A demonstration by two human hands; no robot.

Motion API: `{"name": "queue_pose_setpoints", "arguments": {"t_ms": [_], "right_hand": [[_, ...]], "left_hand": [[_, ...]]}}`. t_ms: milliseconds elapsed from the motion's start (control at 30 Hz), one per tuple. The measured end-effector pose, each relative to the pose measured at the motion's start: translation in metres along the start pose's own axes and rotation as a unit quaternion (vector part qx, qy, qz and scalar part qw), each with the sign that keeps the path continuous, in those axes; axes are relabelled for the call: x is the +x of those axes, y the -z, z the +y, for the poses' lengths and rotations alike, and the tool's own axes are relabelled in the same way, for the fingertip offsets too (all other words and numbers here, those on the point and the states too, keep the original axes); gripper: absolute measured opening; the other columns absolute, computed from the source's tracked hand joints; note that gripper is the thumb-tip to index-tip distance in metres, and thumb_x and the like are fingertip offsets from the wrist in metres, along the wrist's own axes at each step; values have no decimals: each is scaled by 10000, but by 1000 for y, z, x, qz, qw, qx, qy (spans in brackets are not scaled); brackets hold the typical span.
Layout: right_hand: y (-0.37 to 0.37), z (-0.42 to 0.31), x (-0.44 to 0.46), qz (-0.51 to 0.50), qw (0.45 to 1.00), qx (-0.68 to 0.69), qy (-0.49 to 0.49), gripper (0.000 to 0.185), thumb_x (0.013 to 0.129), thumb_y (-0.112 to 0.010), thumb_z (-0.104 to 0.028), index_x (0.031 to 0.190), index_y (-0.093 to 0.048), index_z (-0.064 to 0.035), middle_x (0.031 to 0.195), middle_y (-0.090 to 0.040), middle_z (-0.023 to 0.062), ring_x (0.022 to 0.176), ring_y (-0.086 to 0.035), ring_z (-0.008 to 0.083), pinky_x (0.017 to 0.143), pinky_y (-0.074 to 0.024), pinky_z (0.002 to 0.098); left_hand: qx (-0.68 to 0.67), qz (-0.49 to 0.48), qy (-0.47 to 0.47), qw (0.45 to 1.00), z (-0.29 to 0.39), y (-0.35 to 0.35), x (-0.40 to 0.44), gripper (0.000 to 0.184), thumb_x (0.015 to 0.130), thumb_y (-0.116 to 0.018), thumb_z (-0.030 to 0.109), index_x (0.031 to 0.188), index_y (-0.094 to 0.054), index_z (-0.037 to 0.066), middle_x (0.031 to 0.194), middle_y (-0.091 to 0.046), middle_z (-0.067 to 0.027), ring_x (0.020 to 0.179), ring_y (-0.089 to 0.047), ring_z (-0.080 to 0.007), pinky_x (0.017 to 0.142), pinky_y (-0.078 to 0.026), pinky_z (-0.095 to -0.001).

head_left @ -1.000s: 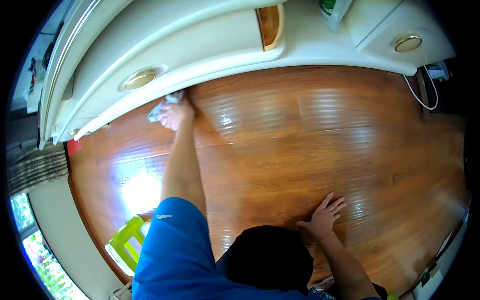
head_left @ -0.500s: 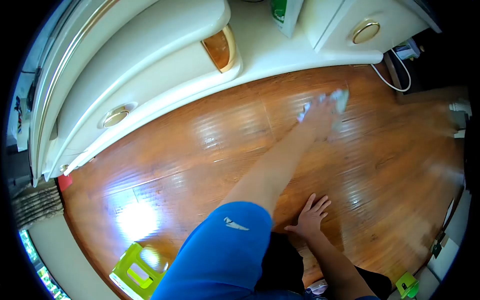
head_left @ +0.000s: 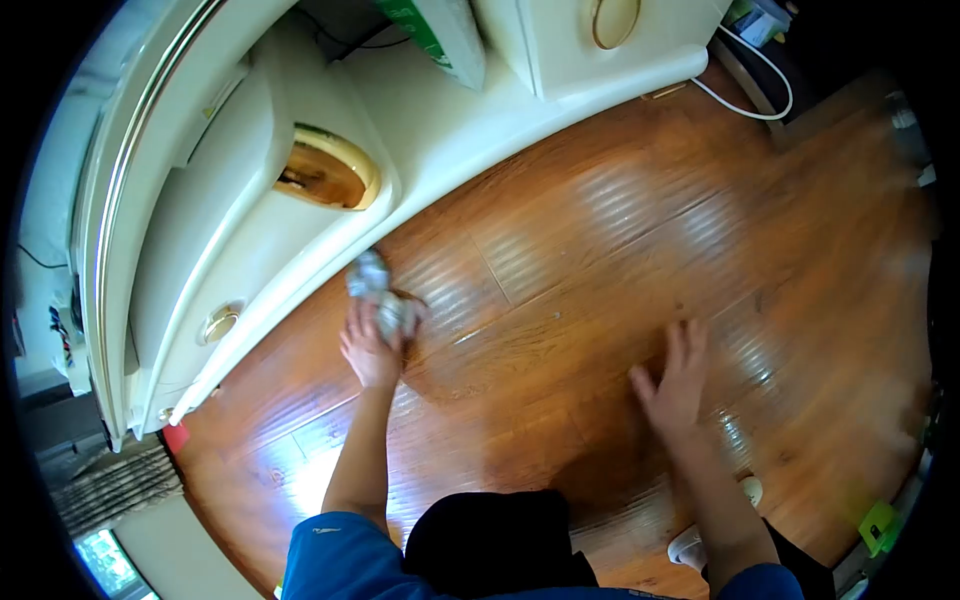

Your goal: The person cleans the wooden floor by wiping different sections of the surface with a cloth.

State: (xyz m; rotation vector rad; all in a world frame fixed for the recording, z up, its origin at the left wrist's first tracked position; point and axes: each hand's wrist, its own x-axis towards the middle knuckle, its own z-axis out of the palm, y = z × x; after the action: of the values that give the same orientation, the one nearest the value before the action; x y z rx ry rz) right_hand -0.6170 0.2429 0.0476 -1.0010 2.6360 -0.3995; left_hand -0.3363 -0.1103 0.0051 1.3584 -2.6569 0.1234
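Note:
My left hand [head_left: 372,345] is closed on a crumpled grey-white cloth [head_left: 392,312] on the wooden floor [head_left: 540,350], close to the bottom edge of the white cabinet [head_left: 440,180]. Part of the cloth sticks out beyond the fingers toward the cabinet. On the right, my right hand [head_left: 675,385] is over the floor, slightly blurred, with its thumb apart from the fingers and nothing in it. Whether its palm touches the floor, I cannot tell.
A green and white packet [head_left: 440,40] rests on the cabinet ledge. Near the cabinet's right end a white cable [head_left: 765,112] loops over the floor. A bright green object [head_left: 878,528] is at the lower right. A curtain [head_left: 120,490] hangs at the left.
My left hand swept the cloth right, then came back left to the cabinet's edge. My right hand has shifted up and right, its fingers less spread. The view has turned and moved.

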Motion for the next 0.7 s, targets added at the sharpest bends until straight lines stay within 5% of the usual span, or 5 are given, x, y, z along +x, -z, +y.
{"name": "queue_pose_setpoints", "arguments": {"t_ms": [133,200,467,500,700], "right_hand": [[-26,30,44,114,990,-71,-43,830,872,-583,-452,1460,-219,6,1517,-164,257,1401,-139,449,1082,-153,631],[-28,29,45,110,990,-68,-56,844,873,-557,-479,1461,-210,18,1519,-157,262,1401,-135,453,1083,-149,629],[-25,34,44,77,993,-41,-77,867,834,-599,-501,1449,-256,6,1512,-174,269,1401,-154,442,1081,-155,627],[-26,34,44,84,993,-29,-75,870,824,-614,-502,1442,-270,5,1505,-194,266,1397,-160,447,1079,-158,631],[-21,38,41,76,994,15,-82,884,804,-646,-489,1439,-270,-4,1495,-219,258,1395,-159,444,1077,-160,633]], "left_hand": [[34,-55,343,937,44,-14,70,635,862,-588,415,1342,-399,44,1380,-402,-254,1241,-415,-401,988,-371,-522],[60,-32,378,923,63,-33,99,643,875,-557,421,1349,-375,26,1400,-379,-261,1267,-400,-394,1002,-355,-525],[54,-175,181,966,280,-26,228,424,912,-486,320,1292,-544,142,1307,-541,-173,1115,-573,-369,790,-485,-572],[23,-163,83,983,299,-39,244,527,945,-423,454,1379,-459,158,1427,-448,-119,1276,-461,-325,1014,-394,-480],[-227,-143,-110,957,389,-63,270,570,874,-559,455,1351,-479,153,1392,-470,-145,1296,-413,-307,1091,-316,-390]]}}
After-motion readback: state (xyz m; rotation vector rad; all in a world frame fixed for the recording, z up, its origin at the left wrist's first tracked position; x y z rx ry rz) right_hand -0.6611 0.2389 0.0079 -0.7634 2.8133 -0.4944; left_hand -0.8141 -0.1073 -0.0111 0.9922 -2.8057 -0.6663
